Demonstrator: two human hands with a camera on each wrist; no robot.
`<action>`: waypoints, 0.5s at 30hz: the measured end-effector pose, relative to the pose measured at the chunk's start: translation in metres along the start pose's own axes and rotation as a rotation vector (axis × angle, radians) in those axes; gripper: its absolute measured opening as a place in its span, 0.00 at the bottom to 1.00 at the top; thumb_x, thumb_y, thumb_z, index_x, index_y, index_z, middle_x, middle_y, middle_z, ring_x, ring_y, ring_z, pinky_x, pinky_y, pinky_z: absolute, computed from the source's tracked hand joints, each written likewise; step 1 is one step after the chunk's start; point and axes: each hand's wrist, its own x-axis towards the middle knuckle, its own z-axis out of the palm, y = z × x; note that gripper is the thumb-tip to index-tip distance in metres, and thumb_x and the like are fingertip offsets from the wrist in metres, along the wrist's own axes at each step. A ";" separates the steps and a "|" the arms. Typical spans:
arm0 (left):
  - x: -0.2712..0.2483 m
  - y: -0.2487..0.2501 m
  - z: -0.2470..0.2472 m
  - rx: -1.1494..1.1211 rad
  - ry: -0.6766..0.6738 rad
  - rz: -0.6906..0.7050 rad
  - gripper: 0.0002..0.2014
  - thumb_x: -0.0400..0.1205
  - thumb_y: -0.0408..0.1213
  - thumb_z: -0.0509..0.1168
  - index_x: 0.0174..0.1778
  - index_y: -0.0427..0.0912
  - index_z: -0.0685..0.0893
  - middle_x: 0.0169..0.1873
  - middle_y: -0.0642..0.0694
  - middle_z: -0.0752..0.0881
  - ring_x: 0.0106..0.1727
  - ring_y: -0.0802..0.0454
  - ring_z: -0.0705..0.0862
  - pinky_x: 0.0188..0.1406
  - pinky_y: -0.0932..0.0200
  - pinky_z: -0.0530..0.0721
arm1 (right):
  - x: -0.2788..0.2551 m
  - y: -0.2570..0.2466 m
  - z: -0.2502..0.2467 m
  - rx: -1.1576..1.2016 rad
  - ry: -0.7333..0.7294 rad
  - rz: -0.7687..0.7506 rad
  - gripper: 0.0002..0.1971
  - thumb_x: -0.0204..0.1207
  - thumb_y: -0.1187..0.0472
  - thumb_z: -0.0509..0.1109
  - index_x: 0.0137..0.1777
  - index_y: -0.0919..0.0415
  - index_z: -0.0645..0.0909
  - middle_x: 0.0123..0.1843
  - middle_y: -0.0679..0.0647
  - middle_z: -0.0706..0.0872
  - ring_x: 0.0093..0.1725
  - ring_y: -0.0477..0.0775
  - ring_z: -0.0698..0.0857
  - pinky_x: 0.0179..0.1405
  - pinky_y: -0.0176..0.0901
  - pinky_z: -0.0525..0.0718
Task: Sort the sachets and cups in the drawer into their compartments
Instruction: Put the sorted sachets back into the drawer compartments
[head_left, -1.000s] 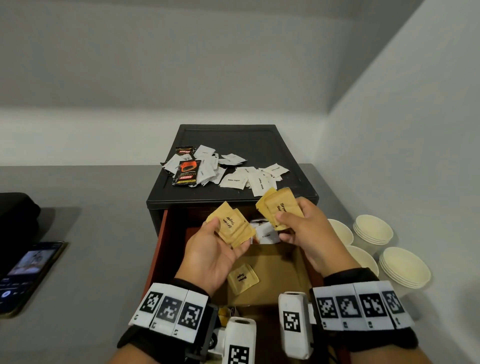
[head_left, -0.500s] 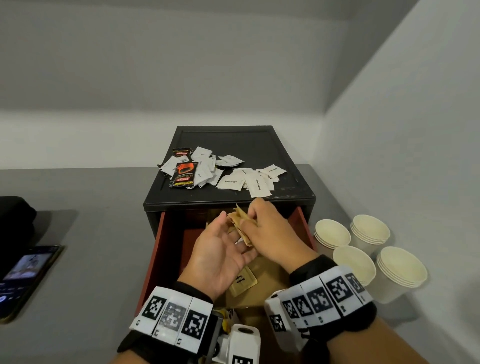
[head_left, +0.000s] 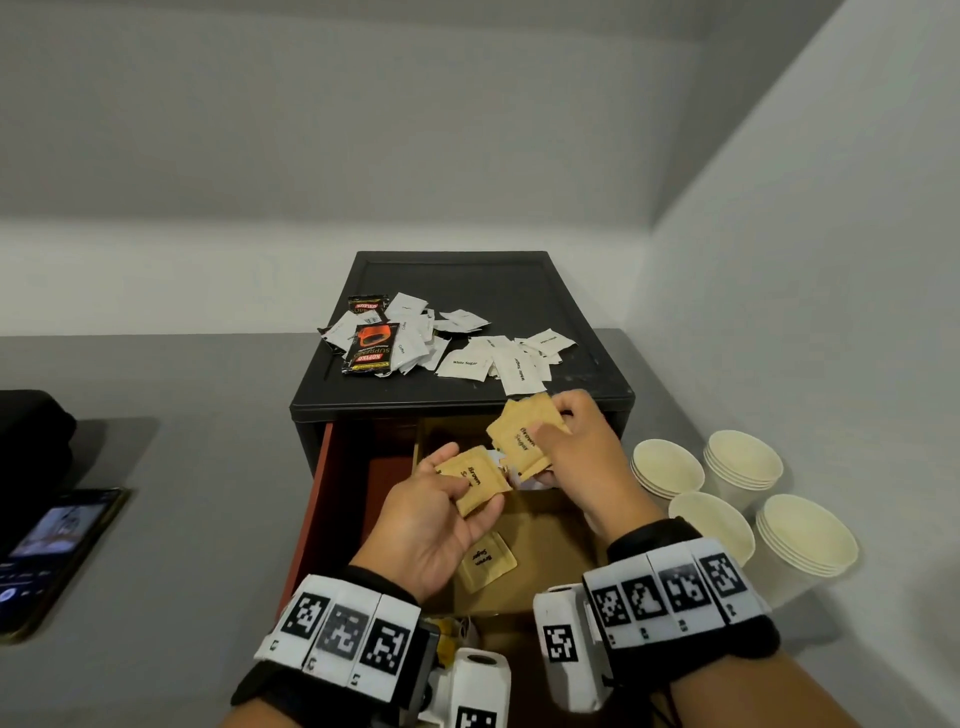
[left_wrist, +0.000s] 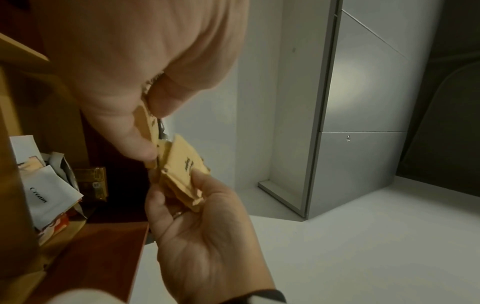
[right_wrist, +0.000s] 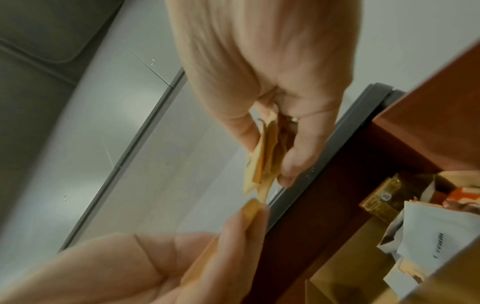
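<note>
Over the open red drawer (head_left: 311, 509), my left hand (head_left: 441, 499) pinches a small stack of brown sugar sachets (head_left: 475, 480) between thumb and fingers. My right hand (head_left: 566, 447) grips another bunch of brown sugar sachets (head_left: 524, 434) just right of them, their edges almost touching. In the left wrist view both stacks (left_wrist: 182, 174) meet edge to edge. One more brown sugar sachet (head_left: 485, 561) lies flat in the cardboard compartment (head_left: 550, 551) below. Cream sachets (left_wrist: 44, 191) and a gold packet (left_wrist: 92, 181) sit deeper in the drawer.
White sugar sachets (head_left: 514, 364) and black coffee sachets (head_left: 370, 349) lie scattered on top of the black cabinet (head_left: 467, 280). Several stacks of paper cups (head_left: 743, 493) stand on the counter to the right, by the wall. A phone (head_left: 47, 551) lies at the left.
Half a second ago my hands were pressed together around one bunch of sachets. Now they have parted, each holding its own stack, and the right hand has risen toward the cabinet front.
</note>
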 end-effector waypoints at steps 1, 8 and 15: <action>0.001 0.000 0.000 -0.003 0.024 0.010 0.19 0.85 0.22 0.49 0.66 0.44 0.73 0.53 0.34 0.82 0.45 0.41 0.83 0.37 0.51 0.86 | 0.000 0.000 -0.001 0.033 0.021 0.008 0.07 0.83 0.62 0.60 0.55 0.49 0.69 0.51 0.51 0.81 0.48 0.51 0.85 0.47 0.52 0.89; -0.003 -0.001 0.007 -0.020 -0.060 -0.016 0.15 0.86 0.45 0.56 0.59 0.39 0.80 0.49 0.39 0.85 0.43 0.47 0.82 0.44 0.54 0.78 | -0.010 -0.010 0.020 -0.139 -0.147 -0.083 0.12 0.83 0.61 0.60 0.63 0.58 0.79 0.52 0.53 0.85 0.45 0.47 0.84 0.37 0.37 0.84; 0.001 0.010 -0.007 -0.157 0.042 -0.006 0.23 0.85 0.27 0.53 0.77 0.43 0.65 0.50 0.34 0.81 0.45 0.40 0.82 0.47 0.45 0.80 | -0.001 -0.006 0.021 -0.243 -0.226 -0.106 0.16 0.85 0.57 0.58 0.66 0.61 0.81 0.62 0.52 0.84 0.57 0.51 0.81 0.57 0.41 0.77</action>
